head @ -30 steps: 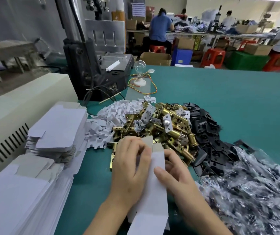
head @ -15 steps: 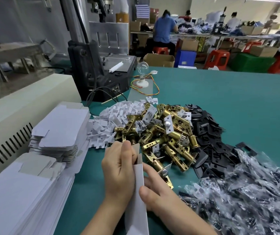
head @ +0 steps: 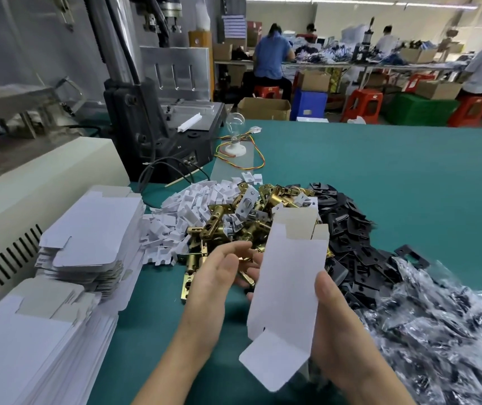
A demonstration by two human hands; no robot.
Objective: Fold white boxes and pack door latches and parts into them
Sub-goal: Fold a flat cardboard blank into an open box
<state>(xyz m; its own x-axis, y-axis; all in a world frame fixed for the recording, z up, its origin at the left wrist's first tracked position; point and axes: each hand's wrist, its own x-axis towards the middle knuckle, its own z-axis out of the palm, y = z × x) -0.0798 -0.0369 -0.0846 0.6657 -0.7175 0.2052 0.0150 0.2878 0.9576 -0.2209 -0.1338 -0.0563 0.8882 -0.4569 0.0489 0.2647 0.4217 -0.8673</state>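
The white box (head: 289, 276), flaps open, is held above the bench's (head: 380, 171) near edge, pinched by my right hand (head: 342, 325). My left hand (head: 219, 276) hangs loose and empty just beside it, brass latches (head: 219, 226) heaped beyond.

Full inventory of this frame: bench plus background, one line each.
white box: one, white, part-opened, held over the table's near side
door latches: pile, brass, table centre
plastic pieces: pile, white, left of the latches
plates: pile, black, right of the latches
bagged parts: heap, dark in clear bags, near right
flat box blanks: two stacks, white, near left
light bulb: one, clear on a white base, behind the piles
press machine: one, dark grey, far left
table: one, teal
stools: several, red, background
left hand: open, left of the box, over the latches
right hand: grips the box's lower part
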